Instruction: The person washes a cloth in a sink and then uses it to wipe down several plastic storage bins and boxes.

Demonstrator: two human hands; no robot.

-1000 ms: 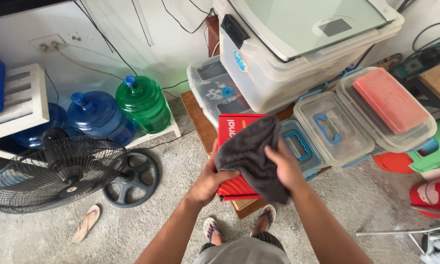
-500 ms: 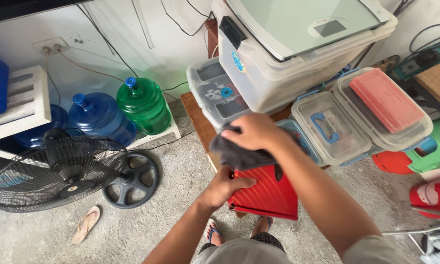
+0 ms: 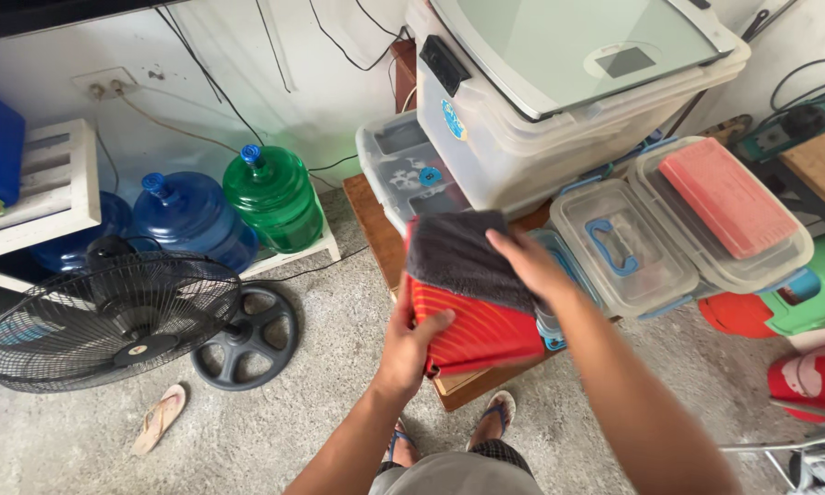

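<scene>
Left of the red case (image 3: 477, 330) lies a toppled black fan (image 3: 110, 316). My left hand (image 3: 412, 344) clamps the case's lower edge, steadying it above the wooden table (image 3: 368, 215). My right hand (image 3: 527, 261) presses the grey cloth (image 3: 463, 257) flat on the case's top, fingers spread for wiping.

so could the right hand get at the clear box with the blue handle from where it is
Probably yes: the right hand rests on the grey cloth, and the clear box sits just beside it with its lid bare and nothing between.
</scene>
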